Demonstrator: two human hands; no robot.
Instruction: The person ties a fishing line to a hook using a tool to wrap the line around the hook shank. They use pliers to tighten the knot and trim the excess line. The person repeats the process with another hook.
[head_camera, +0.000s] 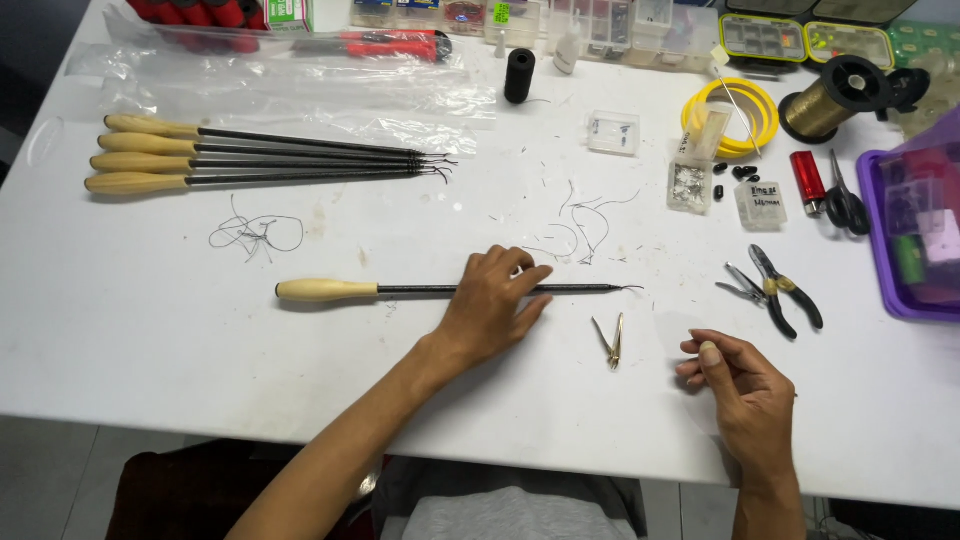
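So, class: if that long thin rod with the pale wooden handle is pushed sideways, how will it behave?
The rod looks round and slim, so it would probably roll. The handle end is thicker, likely heavier, so it may pivot. The left hand pressing its shaft probably stops it.

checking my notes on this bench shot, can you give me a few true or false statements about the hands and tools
1. The left hand rests on the thin dark shaft of the single rod with a pale wooden handle. True.
2. The right hand grips the pliers. False: the pliers lie on the table, apart from that hand, whose fingers are curled with nothing clearly in them.
3. Four similar rods lie side by side at the far left. True.
4. The small metal tweezers lie to the left of the left hand. False: they lie between the two hands.
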